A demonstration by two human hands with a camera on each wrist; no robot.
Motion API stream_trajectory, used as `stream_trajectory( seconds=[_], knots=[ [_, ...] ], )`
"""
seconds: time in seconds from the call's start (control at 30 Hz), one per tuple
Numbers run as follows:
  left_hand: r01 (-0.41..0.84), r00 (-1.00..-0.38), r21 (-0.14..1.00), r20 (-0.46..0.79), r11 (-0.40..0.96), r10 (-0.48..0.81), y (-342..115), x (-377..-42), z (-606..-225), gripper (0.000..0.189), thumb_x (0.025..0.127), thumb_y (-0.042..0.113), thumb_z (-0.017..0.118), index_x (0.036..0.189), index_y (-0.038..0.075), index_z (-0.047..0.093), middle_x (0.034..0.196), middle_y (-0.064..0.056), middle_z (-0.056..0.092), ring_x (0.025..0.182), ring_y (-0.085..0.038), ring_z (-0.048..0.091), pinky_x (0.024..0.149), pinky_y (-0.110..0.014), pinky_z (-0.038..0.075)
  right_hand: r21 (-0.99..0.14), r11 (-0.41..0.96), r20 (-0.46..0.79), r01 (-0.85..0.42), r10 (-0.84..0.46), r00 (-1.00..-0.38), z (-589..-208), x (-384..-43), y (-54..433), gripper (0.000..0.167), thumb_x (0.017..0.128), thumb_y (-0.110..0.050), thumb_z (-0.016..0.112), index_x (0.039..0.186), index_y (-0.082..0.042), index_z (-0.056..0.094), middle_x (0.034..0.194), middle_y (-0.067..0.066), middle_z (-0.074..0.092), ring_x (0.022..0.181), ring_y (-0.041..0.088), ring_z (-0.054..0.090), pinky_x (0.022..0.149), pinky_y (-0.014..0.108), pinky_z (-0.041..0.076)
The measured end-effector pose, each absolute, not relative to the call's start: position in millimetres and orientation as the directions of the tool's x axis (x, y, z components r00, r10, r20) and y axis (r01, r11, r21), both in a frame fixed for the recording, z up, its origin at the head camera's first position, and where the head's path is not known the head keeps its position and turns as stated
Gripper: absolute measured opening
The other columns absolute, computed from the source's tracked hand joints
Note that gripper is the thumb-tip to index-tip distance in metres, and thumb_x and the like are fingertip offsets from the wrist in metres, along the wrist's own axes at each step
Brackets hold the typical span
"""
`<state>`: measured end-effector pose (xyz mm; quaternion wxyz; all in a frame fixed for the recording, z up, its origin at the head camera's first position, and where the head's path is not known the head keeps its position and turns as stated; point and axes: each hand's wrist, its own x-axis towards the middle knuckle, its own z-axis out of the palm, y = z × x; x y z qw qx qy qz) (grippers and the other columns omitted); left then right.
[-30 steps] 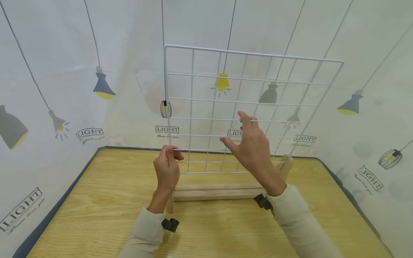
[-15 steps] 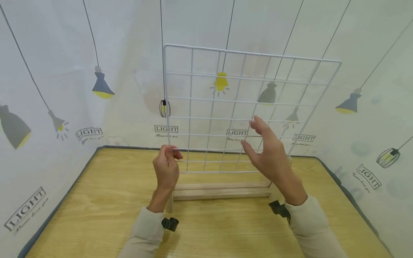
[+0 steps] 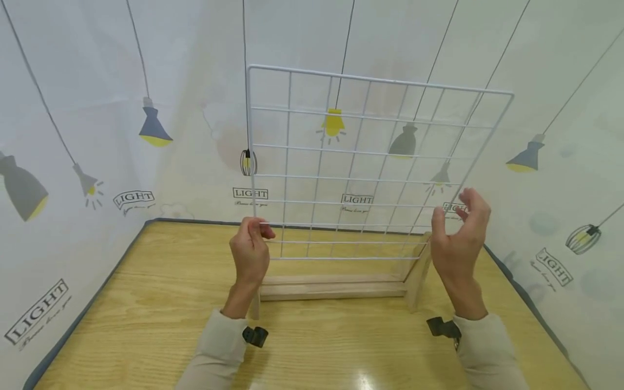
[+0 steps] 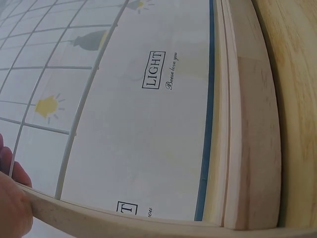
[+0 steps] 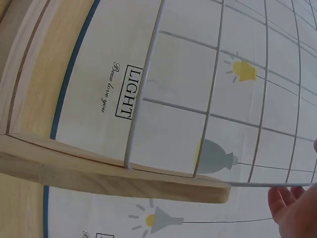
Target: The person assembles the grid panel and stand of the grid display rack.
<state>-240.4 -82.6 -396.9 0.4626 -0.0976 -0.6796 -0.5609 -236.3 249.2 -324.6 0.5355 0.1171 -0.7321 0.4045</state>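
Observation:
A white wire grid panel (image 3: 358, 147) leans upright over a wooden stand (image 3: 331, 291), which has a grooved crossbar and a post at each end. My left hand (image 3: 249, 252) grips the panel's lower left edge. In the left wrist view, that hand (image 4: 12, 201) sits at the end of a wooden side piece (image 4: 109, 225). On the opposite side, my right hand (image 3: 460, 244) has its thumb and fingers apart, with the panel's right edge between them. The right wrist view shows its fingertips (image 5: 278, 197) right at the edge wire, beyond the end of the right wooden post (image 5: 124, 183).
The stand rests on a light wood-grain table (image 3: 180, 303). Behind it hangs a pale backdrop (image 3: 195, 97) printed with lamps and "LIGHT" lettering, its lower border dark blue. A small black device (image 3: 255, 336) is strapped at the left wrist, another (image 3: 443, 327) at the right.
My right hand has moved rightwards from in front of the panel's middle to its right edge, uncovering the right post. The left hand keeps its grip and the panel stays nearly still.

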Motion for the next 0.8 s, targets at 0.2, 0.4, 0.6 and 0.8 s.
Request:
stream_trajectory(
  seconds=[0.2, 0.4, 0.6, 0.8],
  knots=[
    [0.649, -0.559, 0.677, 0.734, 0.348, -0.386, -82.4, -239.4, -396.7, 0.025, 0.103, -0.001, 0.044, 0.085, -0.010, 0.059, 0.066, -0.019, 0.065, 0.060, -0.022, 0.063, 0.060, -0.010, 0.049, -0.674, 0.454, 0.722, -0.583, 0.237, -0.650, -339.1, -242.1, 267.2, 0.034, 0.101, -0.010, 0.054, 0.133, -0.001, 0.054, 0.117, -0.002, 0.064, 0.107, 0.009, 0.064, 0.088, 0.013, 0.049],
    [0.634, -0.583, 0.695, 0.717, 0.339, -0.382, -82.2, -238.6, -396.5, 0.026, 0.104, 0.001, 0.043, 0.086, -0.010, 0.059, 0.067, -0.019, 0.066, 0.061, -0.027, 0.065, 0.061, -0.012, 0.050, -0.796, 0.039, 0.593, -0.605, 0.257, -0.764, -342.0, -254.0, 279.0, 0.021, 0.100, -0.012, 0.058, 0.113, 0.003, 0.066, 0.088, 0.003, 0.075, 0.078, 0.013, 0.072, 0.071, 0.020, 0.057],
    [0.649, -0.633, 0.715, 0.697, 0.260, -0.338, -86.4, -237.5, -396.0, 0.027, 0.105, 0.006, 0.043, 0.090, -0.009, 0.060, 0.074, -0.020, 0.069, 0.070, -0.016, 0.067, 0.069, -0.014, 0.052, -0.785, -0.135, 0.553, -0.604, 0.286, -0.783, -340.5, -258.4, 280.4, 0.021, 0.098, -0.007, 0.061, 0.109, 0.009, 0.066, 0.084, 0.009, 0.075, 0.072, 0.017, 0.073, 0.069, 0.024, 0.058],
    [0.690, -0.641, 0.700, 0.709, 0.184, -0.293, -93.6, -234.3, -395.8, 0.025, 0.104, 0.006, 0.046, 0.098, -0.008, 0.065, 0.089, -0.021, 0.073, 0.084, -0.007, 0.069, 0.069, -0.013, 0.050, -0.781, -0.176, 0.539, -0.600, 0.295, -0.789, -340.6, -261.2, 279.8, 0.020, 0.096, -0.007, 0.063, 0.106, 0.010, 0.067, 0.081, 0.009, 0.075, 0.070, 0.018, 0.073, 0.067, 0.024, 0.059]
  ],
)
